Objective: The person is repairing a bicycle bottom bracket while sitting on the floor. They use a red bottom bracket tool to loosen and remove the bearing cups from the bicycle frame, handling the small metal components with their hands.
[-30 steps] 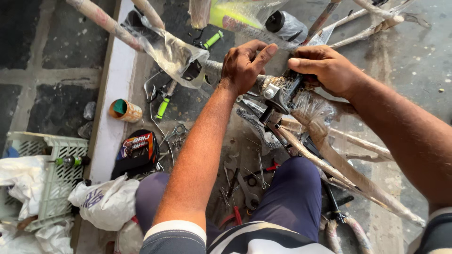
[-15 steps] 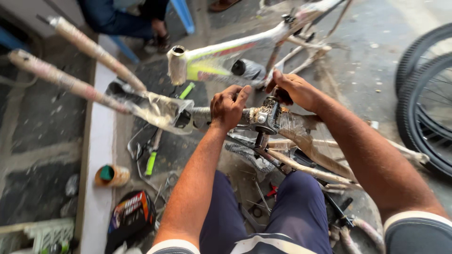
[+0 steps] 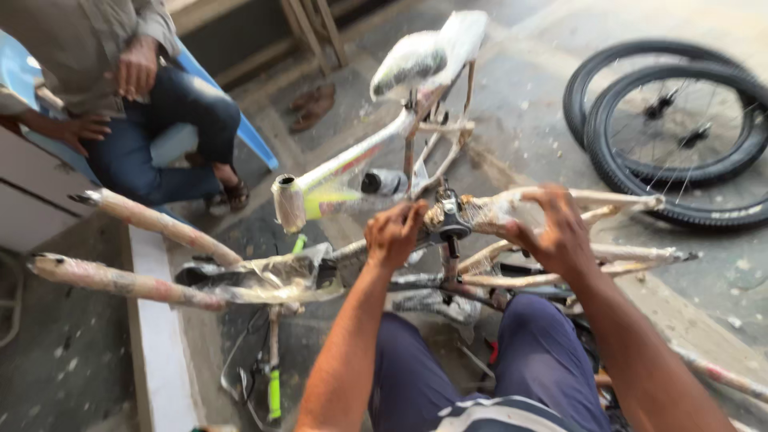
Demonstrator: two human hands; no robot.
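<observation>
A plastic-wrapped bicycle frame (image 3: 264, 276) lies across my lap, its fork legs (image 3: 144, 216) pointing left. My left hand (image 3: 394, 234) is closed around the frame tube just left of the dark bottom bracket (image 3: 448, 224). On the bracket's right side, my right hand (image 3: 552, 232) grips the wrapped rear stays (image 3: 624, 200). A second wrapped frame (image 3: 352, 164) with a covered saddle (image 3: 428, 52) stands just beyond the first.
Another person sits on a blue chair (image 3: 240, 120) at the upper left. Two bicycle wheels (image 3: 672, 128) lie on the floor at the upper right. Hand tools with green handles (image 3: 274, 392) lie on the floor by a white ledge (image 3: 156, 344).
The view has tilted upward, bringing the seated person, the saddle and the wheels into sight. My hands have shifted slightly apart on the frame, either side of the bottom bracket.
</observation>
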